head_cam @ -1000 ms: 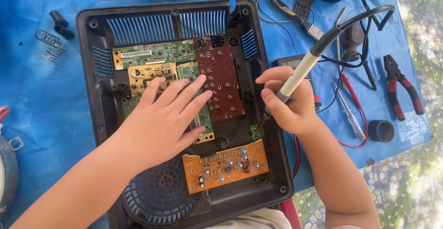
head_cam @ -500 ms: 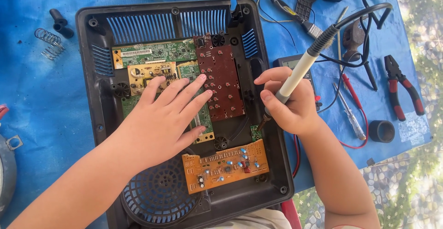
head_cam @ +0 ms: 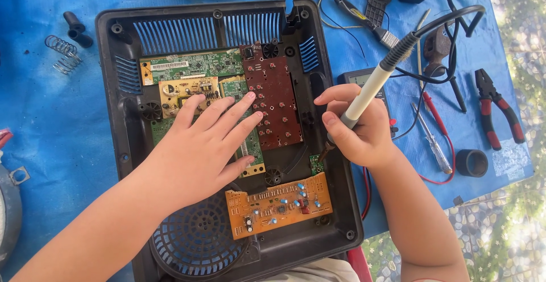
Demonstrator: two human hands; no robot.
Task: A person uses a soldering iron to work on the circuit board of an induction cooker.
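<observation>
A black plastic appliance shell [head_cam: 116, 88] lies open on a blue sheet, with green boards [head_cam: 193, 65], a dark red board [head_cam: 273, 100] and an orange board [head_cam: 278, 202] inside. My left hand [head_cam: 199, 148] rests flat, fingers spread, on the green boards beside the red board. My right hand [head_cam: 364, 128] grips a soldering iron [head_cam: 369, 88] with a white and black handle. Its tip points down at a small green board [head_cam: 316, 164] near the shell's right wall.
Right of the shell lie red-handled pliers [head_cam: 497, 114], a screwdriver [head_cam: 432, 140], a black ring [head_cam: 471, 162], a meter [head_cam: 358, 78] and cables. A metal spring [head_cam: 63, 52] and a black piece [head_cam: 77, 29] sit at the far left. A round fan grille [head_cam: 193, 242] fills the shell's near corner.
None of note: both hands and the soldering iron keep nearly the same places; only the camera view shifts slightly.
</observation>
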